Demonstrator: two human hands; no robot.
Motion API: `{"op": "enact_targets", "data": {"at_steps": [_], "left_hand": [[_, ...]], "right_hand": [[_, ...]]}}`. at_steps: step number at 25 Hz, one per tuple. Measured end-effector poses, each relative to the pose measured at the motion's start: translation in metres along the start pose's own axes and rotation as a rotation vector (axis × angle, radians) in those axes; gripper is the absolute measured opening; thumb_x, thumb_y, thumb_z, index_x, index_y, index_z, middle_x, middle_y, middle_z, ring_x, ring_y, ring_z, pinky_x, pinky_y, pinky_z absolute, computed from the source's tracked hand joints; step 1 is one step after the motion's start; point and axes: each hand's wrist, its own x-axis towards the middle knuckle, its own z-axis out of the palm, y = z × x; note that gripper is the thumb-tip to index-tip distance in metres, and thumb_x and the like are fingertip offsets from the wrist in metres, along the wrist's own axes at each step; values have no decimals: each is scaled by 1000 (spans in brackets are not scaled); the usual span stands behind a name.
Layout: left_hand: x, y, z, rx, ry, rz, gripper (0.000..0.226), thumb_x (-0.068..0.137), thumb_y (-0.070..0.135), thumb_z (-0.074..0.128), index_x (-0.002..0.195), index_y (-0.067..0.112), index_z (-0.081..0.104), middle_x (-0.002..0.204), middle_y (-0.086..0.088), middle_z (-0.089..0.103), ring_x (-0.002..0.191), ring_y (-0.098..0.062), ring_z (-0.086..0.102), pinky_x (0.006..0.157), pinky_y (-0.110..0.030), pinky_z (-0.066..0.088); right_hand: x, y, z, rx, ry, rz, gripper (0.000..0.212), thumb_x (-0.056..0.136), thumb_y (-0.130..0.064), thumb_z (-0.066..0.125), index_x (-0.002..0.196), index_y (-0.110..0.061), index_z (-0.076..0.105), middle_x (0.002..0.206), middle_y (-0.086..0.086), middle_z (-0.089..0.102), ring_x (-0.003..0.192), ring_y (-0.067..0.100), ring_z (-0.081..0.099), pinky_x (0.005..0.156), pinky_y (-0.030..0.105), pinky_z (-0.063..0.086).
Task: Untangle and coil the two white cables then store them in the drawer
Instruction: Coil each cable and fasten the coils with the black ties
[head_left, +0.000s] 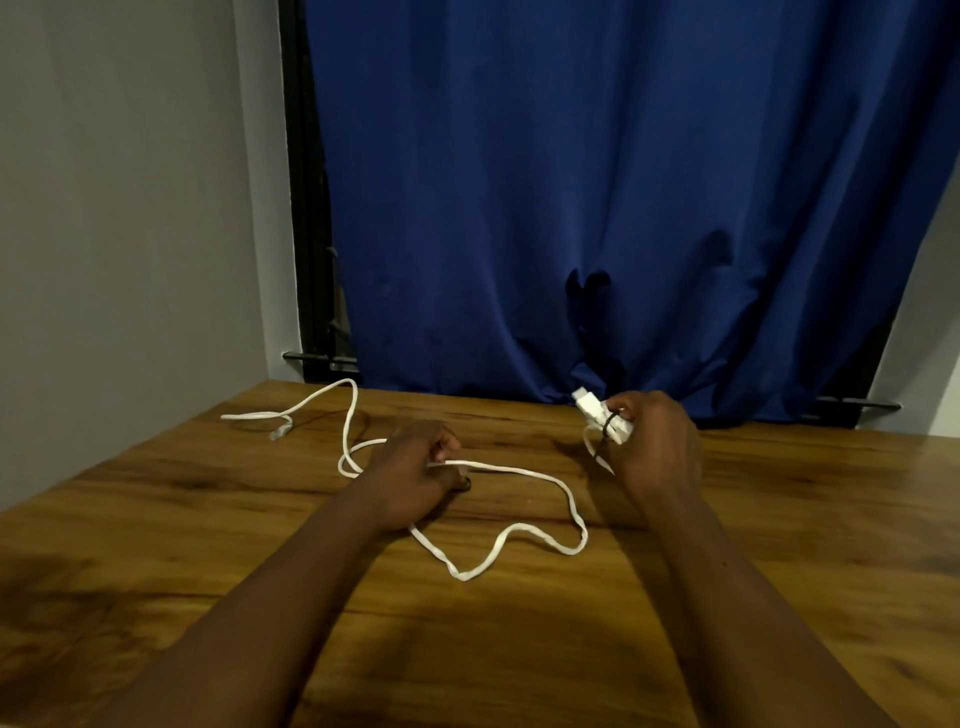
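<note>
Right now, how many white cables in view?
2: a loose cable sprawled on the table, held by the left hand; a bundled cable in the right hand. Hands may hide more.

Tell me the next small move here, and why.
Probably draw the left grip back toward you, pulling the loose cable straight. It pinches that cable mid-length, while the rest lies in bends across the table, uncoiled. The right grip holds a white bundle with a black band, so the loose cable looks like the remaining work.

Forearms extended; left hand low, pinching cable; right hand raised, gripping plug.
</note>
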Motion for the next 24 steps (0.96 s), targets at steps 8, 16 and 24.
{"op": "enact_targets", "data": {"at_steps": [8, 16, 24], "left_hand": [[8, -26, -4, 239, 76, -103, 31, 86, 26, 69, 116, 28, 61, 129, 2, 54, 114, -17, 53, 98, -37, 48], [12, -32, -8, 183, 160, -188, 17, 90, 12, 58, 91, 22, 71, 102, 2, 69, 93, -14, 63, 87, -38, 55], [11, -31, -24, 216, 254, -80, 39, 67, 12, 79, 104, 22, 70, 108, -2, 58, 107, -23, 51, 92, -41, 50]], "right_hand": [[-11, -14, 0, -264, -605, -67, 44, 64, -21, 83, 105, -23, 66, 108, -1, 62, 95, 18, 61, 79, 31, 54], [-24, -44, 0, -62, -345, -155, 15, 85, -24, 65, 98, -19, 69, 92, -1, 68, 84, 17, 64, 78, 38, 56], [-40, -57, 36, 70, -451, -389, 41, 80, -32, 73, 120, -26, 66, 120, -5, 63, 112, 14, 58, 94, 28, 48]]}}
